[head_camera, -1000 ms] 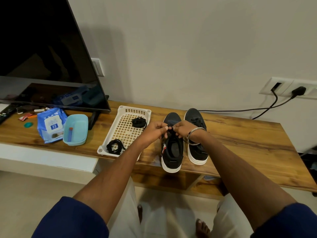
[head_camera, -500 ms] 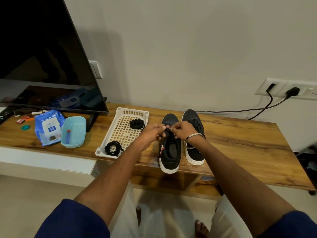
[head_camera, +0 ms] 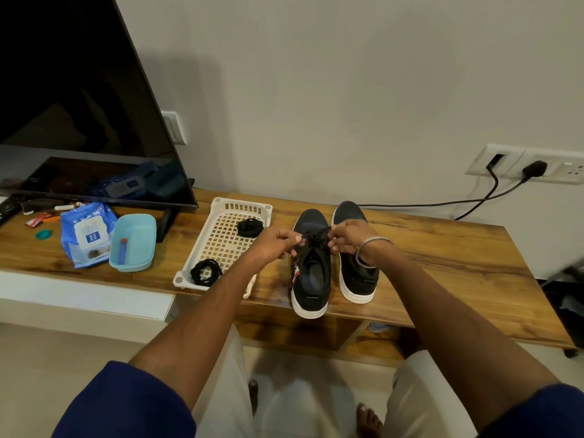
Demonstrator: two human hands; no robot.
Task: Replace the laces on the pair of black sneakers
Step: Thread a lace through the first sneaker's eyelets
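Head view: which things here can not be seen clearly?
- Lace between the hands: too small and dark to tell which eyelet it is in.
- Right sneaker: its lacing is hidden by the right hand.
- Tray: near corner hidden by the left forearm.
- TV: cut by the left and top edges.

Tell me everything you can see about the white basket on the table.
The white basket is a shallow rectangular tray, plastic by its look, with a grid of square holes in its floor and slotted walls. It lies flat on the wooden table, between the blue tub and the left sneaker. Two coiled black laces lie in it: one at the far end, one at the near corner. The left forearm hides its near right corner.
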